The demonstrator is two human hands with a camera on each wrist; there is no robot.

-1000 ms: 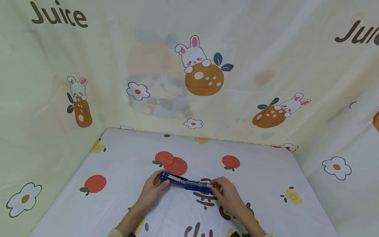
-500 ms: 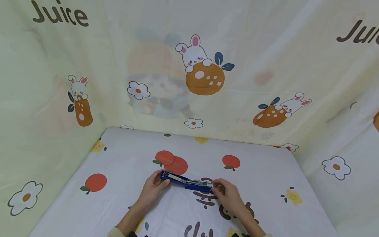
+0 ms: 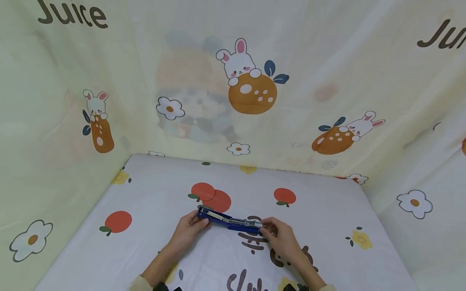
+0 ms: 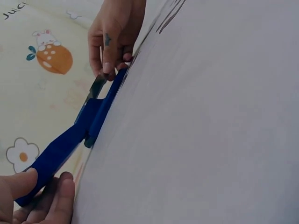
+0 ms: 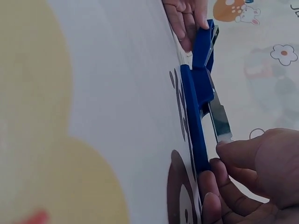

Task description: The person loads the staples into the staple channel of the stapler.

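Observation:
A blue stapler (image 3: 244, 228) is swung open, its top cover tipped back to the left and its metal staple channel bare. My left hand (image 3: 186, 231) grips the far end of the cover, thumb on one side and fingers on the other. At the opposite end, my right hand (image 3: 284, 239) pinches the tip of the metal magazine (image 5: 219, 121), with other fingers at the end of the blue base (image 5: 196, 126). In the left wrist view the stapler (image 4: 88, 116) shows a gap between magazine and base, and the base lies close along the tablecloth.
A white tablecloth (image 3: 320, 214) printed with fruit, flowers and lettering covers the table. Pale curtains (image 3: 291, 101) with rabbit prints hang along the back and both sides.
The head view has tilted slightly, so the scene sits a little higher or lower in places. Both hands keep their hold on the opened stapler, with hardly any movement.

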